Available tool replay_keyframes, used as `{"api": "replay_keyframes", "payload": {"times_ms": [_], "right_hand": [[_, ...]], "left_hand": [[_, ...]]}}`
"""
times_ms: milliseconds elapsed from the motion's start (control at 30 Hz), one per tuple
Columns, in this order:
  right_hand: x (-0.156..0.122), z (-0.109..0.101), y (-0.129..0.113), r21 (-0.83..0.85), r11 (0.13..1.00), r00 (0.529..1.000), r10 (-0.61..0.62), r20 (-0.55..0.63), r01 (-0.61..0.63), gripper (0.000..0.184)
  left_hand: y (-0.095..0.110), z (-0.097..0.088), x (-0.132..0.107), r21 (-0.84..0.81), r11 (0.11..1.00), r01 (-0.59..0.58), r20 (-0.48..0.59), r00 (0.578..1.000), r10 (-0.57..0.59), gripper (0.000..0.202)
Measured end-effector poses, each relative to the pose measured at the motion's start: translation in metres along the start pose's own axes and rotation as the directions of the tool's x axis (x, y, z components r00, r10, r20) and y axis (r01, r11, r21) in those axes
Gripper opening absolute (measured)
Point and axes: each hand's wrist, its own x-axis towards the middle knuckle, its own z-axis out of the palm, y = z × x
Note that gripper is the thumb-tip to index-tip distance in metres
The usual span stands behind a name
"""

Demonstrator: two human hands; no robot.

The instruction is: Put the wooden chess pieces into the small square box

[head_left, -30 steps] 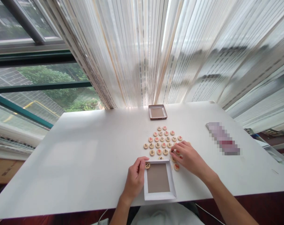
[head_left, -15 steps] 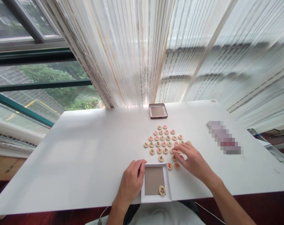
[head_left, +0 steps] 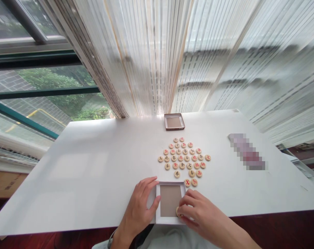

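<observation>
My right hand [head_left: 195, 209] reaches into the white shallow box [head_left: 169, 220] at the front edge of the table. Its fingertips pinch a xiangqi piece [head_left: 177, 211] in the lower right corner, mostly covered by the fingers. My left hand [head_left: 140, 202] is at the left side of the box, thumb and fingers apart, with the thumb touching the left rim. Beyond the box lie several round wooden xiangqi pieces [head_left: 180, 158] with red or black characters, set out in rows. Close to the upper right corner of the box are two red pieces, including a horse [head_left: 194, 182].
A brown-edged box lid [head_left: 174, 128] lies at the far side of the white table [head_left: 94, 173]. A blurred-out flat item [head_left: 247, 152] is on the right. String curtains [head_left: 151, 62] and an open window border the far side.
My right hand has moved from the rows back toward me and pinched the piece in the box. My left fingers have spread, with the thumb now at the left rim.
</observation>
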Motion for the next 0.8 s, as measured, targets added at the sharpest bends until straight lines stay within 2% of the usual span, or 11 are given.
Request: {"api": "replay_keyframes", "payload": {"times_ms": [167, 267, 400, 533, 700, 800], "right_hand": [[0.009, 0.009, 0.006, -0.056, 0.998, 1.0, -0.014, 0.022, 0.016, 0.01], [0.014, 0.012, 0.006, -0.095, 0.995, 1.0, -0.024, 0.001, 0.024, 0.009], [0.027, 0.015, 0.002, -0.113, 0.992, 0.991, -0.068, -0.111, 0.055, 0.007], [0.045, 0.018, -0.001, -0.142, 0.986, 0.96, -0.116, -0.255, 0.082, 0.008], [0.059, 0.029, -0.004, -0.219, 0.975, 0.948, -0.109, -0.3, 0.043, 0.011], [0.06, 0.04, -0.003, -0.223, 0.974, 0.943, -0.103, -0.317, 0.032, 0.011]], "left_hand": [[-0.003, -0.004, -0.019, 0.019, 0.998, -0.061, 0.122, 0.991, 0.058, 0.087], [-0.004, -0.003, -0.023, 0.034, 0.996, -0.08, 0.141, 0.987, 0.075, 0.102], [-0.007, 0.003, -0.023, 0.065, 0.995, -0.072, 0.125, 0.99, 0.064, 0.102], [-0.009, 0.005, -0.025, 0.086, 0.991, -0.102, 0.092, 0.991, 0.094, 0.102], [-0.007, 0.003, -0.023, 0.127, 0.981, -0.148, 0.053, 0.988, 0.142, 0.067], [-0.006, 0.004, -0.021, 0.152, 0.977, -0.153, 0.019, 0.988, 0.152, 0.058]]}}
